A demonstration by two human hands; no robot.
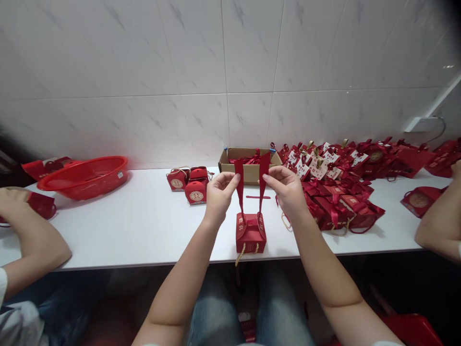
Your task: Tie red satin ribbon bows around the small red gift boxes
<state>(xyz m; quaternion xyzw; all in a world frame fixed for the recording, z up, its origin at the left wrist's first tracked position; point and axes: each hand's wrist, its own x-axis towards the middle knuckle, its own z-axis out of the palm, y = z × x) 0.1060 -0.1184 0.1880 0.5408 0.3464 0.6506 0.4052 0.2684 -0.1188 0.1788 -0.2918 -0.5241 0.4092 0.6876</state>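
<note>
A small red gift box [251, 236] with a gold rope handle stands near the table's front edge. A dark red ribbon [264, 178] comes up from it in two upright ends. My left hand [222, 192] pinches the left end between thumb and fingers. The right end is pinched in my right hand [286, 188]. Both hands are above the box, a short way apart, level with each other. Behind them sits a cardboard box [250, 174] holding red ribbons.
Three small red boxes [196, 191] stand left of centre. Farther left is a red plastic basin [86, 178]. Many red boxes with bows [333, 206] crowd the right side. Other people's arms [36, 235] rest at both ends of the white table [144, 226], against a tiled wall.
</note>
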